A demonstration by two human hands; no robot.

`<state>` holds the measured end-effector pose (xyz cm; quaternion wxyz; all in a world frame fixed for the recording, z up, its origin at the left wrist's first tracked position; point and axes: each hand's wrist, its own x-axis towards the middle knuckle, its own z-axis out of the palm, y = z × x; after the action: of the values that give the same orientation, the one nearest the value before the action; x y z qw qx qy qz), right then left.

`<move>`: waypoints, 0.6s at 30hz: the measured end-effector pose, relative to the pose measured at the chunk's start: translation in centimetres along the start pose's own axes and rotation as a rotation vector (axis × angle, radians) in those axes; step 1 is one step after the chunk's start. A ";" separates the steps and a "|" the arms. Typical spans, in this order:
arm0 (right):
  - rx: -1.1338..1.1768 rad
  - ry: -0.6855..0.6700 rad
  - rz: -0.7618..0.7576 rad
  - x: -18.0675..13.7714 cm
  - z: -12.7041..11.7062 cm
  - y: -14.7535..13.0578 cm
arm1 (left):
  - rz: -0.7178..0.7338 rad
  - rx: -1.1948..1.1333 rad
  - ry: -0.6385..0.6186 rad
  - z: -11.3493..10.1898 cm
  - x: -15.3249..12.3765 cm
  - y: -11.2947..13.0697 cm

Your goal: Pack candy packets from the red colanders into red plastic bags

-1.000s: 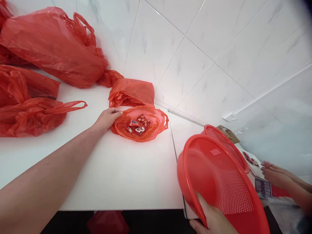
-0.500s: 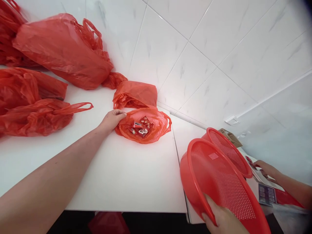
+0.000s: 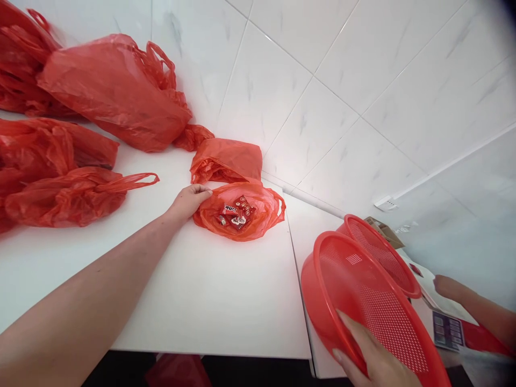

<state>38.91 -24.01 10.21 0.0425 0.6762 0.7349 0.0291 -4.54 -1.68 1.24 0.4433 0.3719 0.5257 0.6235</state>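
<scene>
My left hand (image 3: 189, 203) pinches the left rim of an open red plastic bag (image 3: 260, 223) on the white table. Inside the bag lie several small wrapped snack packets (image 3: 238, 210), red with white lettering. My right hand (image 3: 377, 355) is closed on the near rim of a round red plastic basket (image 3: 316, 293), thumb outside and fingers inside. The basket is tilted and its perforated inside looks bare. Right behind the open bag sits a folded red plastic bag (image 3: 231, 156).
More filled red bags (image 3: 116, 91) lie along the left and against the tiled wall. A second red basket (image 3: 373, 244) stands behind the held one. At the right are a co-worker's hand (image 3: 449, 287), a small red packet (image 3: 416, 270), a keypad device (image 3: 447, 329) and a cardboard box (image 3: 385, 231).
The view has shifted slightly. Both my hands keep their grips on bag and basket. The co-worker's hand has moved right, away from the small red packet.
</scene>
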 end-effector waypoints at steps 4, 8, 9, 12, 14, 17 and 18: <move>0.070 0.385 -0.055 0.2 0.1 -3.9 | -0.012 -0.034 -0.016 0.0 0.1 0.1; 0.315 0.425 -0.295 3.5 1.6 -10.9 | 0.010 -0.024 -0.006 0.0 -0.5 0.3; 0.387 0.434 -0.320 5.1 2.0 -12.6 | 0.036 -0.003 0.020 0.0 -0.8 0.3; 0.623 0.482 -0.221 11.6 2.8 -16.2 | 0.147 0.110 0.150 -0.1 -2.2 0.2; 0.854 0.484 -0.004 16.6 3.2 -17.5 | 0.209 0.230 0.215 -0.3 -3.3 0.1; 1.016 0.423 0.311 22.7 3.8 -18.4 | 0.233 0.450 0.222 -0.9 -4.6 0.1; 1.044 0.421 0.322 24.1 4.0 -18.6 | 0.217 0.499 0.192 -1.1 -4.9 0.1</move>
<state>18.89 -1.61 3.83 -0.4481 0.6904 0.5326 -0.1970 -3.97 -6.67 1.17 0.2173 0.4629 0.6595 0.5509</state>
